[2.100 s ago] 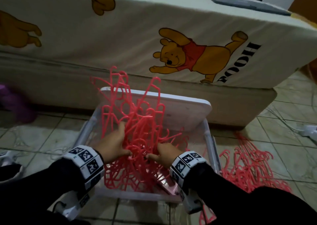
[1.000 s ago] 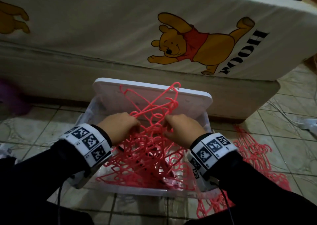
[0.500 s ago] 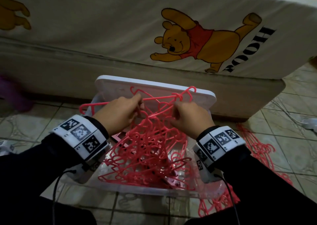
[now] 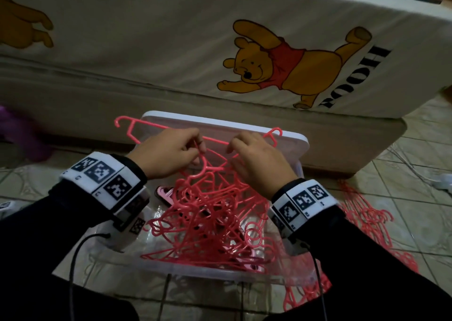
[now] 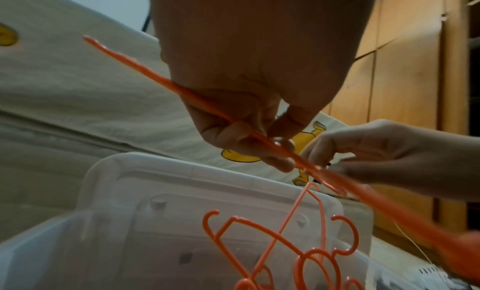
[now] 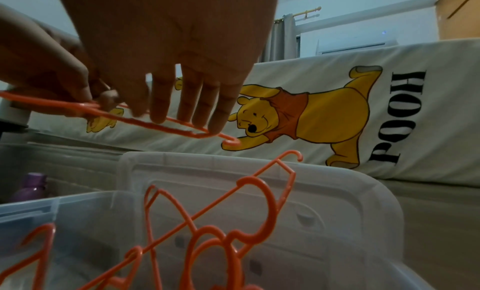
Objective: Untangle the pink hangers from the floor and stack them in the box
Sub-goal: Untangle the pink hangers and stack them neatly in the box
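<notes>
A tangled heap of pink hangers [image 4: 210, 218] fills the clear plastic box [image 4: 220, 275] on the floor. Above it, one pink hanger [image 4: 215, 139] is stretched sideways in front of the box's lid [image 4: 291, 144]; its ends stick out past both hands. My left hand [image 4: 198, 149] pinches its bar [image 5: 130, 62] between thumb and curled fingers [image 5: 226, 134]. My right hand [image 4: 232, 147] holds the other half, fingertips [image 6: 158, 118] on the bar [image 6: 182, 130]. More pink hangers [image 4: 362, 223] lie tangled on the tiles right of the box.
A bed with a cartoon bear sheet [image 4: 171, 39] stands just behind the box, and the white lid leans against it. A purple object [image 4: 22, 134] lies at the far left. White cables and a small white device [image 4: 442, 182] lie on the tiles at the right.
Both hands pushed the bundle down into the box, then rose with one hanger. Over the last half second that hanger came up higher and spread wider, away from the heap.
</notes>
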A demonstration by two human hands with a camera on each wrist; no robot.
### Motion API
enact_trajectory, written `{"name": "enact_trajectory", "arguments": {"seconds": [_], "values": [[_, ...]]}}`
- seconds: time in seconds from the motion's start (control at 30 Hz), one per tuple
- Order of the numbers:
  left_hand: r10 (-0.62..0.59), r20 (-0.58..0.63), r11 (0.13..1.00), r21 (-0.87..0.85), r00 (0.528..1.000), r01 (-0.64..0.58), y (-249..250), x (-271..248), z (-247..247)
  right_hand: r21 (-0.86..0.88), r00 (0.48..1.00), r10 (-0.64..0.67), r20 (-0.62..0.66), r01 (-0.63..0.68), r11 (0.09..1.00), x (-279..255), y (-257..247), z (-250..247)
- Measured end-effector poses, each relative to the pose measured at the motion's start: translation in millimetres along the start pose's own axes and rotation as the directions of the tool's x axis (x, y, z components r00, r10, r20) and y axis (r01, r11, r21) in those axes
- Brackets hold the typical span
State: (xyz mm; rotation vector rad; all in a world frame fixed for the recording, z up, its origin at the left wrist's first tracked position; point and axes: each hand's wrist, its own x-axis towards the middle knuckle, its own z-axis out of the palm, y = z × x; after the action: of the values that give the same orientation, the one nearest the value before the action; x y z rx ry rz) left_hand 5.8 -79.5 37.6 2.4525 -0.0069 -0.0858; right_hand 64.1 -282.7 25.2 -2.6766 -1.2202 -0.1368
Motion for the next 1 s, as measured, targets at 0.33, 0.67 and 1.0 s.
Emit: {"name": "enact_trajectory", "arguments": {"seconds": [0.33,0.67,1.0], "values": [[0.133,0.012,0.989,-0.072,0.991,-0.132,0.7,2.8,-0.6,-0.188,0.996,-0.074,0.055,0.083,0.979,3.8,4.6,6.5],[0.386,0.214,0.666,0.608,0.897,-0.432,-6.9,-1.8,-9.3,-0.058,0.996,0.079,0.037,-0.077,0.995,-2.9,17.9,8.1],[0.384,0.103,0.606,0.722,0.918,-0.335,-6.2,6.0,-12.2,0.261,0.984,-0.014,0.179,-0.034,0.965,-16.7,-34.6,29.8]]}}
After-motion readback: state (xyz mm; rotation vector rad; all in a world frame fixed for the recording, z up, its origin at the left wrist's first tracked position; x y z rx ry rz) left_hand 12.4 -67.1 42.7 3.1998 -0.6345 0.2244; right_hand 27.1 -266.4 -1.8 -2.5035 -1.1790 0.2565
